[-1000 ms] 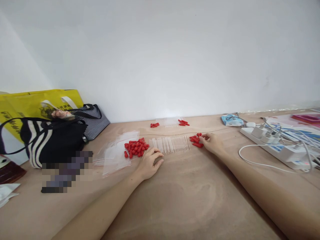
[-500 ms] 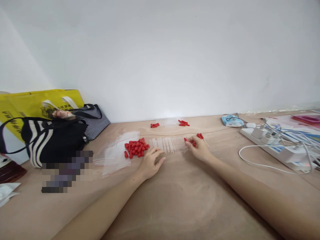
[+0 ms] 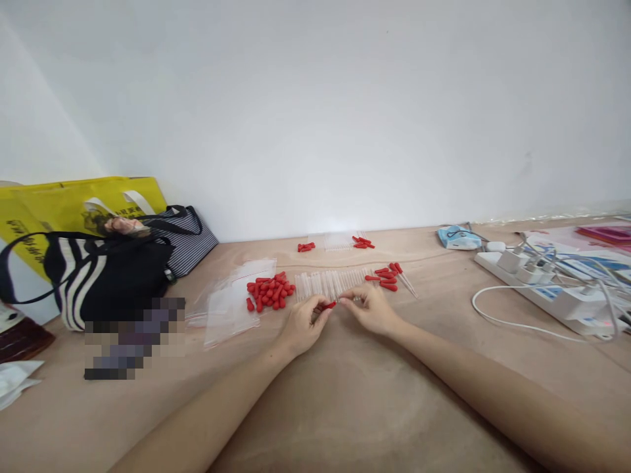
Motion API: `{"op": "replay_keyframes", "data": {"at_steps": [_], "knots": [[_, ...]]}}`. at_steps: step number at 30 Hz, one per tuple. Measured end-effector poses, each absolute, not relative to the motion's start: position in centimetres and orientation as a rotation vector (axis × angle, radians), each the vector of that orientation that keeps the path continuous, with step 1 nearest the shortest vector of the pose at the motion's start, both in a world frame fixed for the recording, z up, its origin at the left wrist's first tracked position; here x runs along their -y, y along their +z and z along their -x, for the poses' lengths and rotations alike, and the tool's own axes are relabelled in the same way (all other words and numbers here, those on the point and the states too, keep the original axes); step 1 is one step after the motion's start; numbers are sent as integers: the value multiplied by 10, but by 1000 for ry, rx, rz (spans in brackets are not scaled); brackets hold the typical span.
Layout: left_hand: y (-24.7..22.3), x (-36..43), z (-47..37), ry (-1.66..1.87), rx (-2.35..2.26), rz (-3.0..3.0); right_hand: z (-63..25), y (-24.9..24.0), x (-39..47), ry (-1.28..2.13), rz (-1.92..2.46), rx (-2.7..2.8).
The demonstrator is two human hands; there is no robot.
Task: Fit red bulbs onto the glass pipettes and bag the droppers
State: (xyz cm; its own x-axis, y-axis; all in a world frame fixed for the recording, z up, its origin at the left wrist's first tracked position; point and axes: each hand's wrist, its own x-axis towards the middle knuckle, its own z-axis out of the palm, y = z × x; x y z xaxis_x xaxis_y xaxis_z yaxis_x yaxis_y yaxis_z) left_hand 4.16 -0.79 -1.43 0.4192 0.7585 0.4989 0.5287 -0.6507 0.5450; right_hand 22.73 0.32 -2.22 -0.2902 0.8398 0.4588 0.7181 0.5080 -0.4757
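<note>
In front of a row of clear glass dropper tubes, my two hands meet. My left hand is closed, pinching a small red rubber bulb between thumb and fingers. Close against the bulb's end, my right hand is also closed, on what looks like a thin glass tube, mostly hidden by the fingers. Left of the row lies a pile of red bulbs on clear zip bags. To the right are several red-bulbed droppers, some with glass stems showing.
Farther back near the wall lie more red bulbs and a clear bag of tubes. A black bag and a yellow bag stand left. On the right are a power strip with cables and a blue mask.
My right hand has moved left from the red bulbs to meet my left hand. The left hand has shifted slightly right and closed on a red bulb.
</note>
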Motion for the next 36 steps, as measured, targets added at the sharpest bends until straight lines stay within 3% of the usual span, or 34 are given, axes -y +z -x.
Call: {"op": "replay_keyframes", "data": {"at_steps": [5, 23, 36], "knots": [[-13, 7, -40, 1079, -1179, -2452, -272, -18, -33, -80, 1716, 1854], [-16, 6, -39, 827, -1189, -2551, -313, -19, -47, -85, 2003, 1756], [-12, 7, -41, 789, -1256, -2494, -267, -14, -39, -95, 2188, 1938]]}}
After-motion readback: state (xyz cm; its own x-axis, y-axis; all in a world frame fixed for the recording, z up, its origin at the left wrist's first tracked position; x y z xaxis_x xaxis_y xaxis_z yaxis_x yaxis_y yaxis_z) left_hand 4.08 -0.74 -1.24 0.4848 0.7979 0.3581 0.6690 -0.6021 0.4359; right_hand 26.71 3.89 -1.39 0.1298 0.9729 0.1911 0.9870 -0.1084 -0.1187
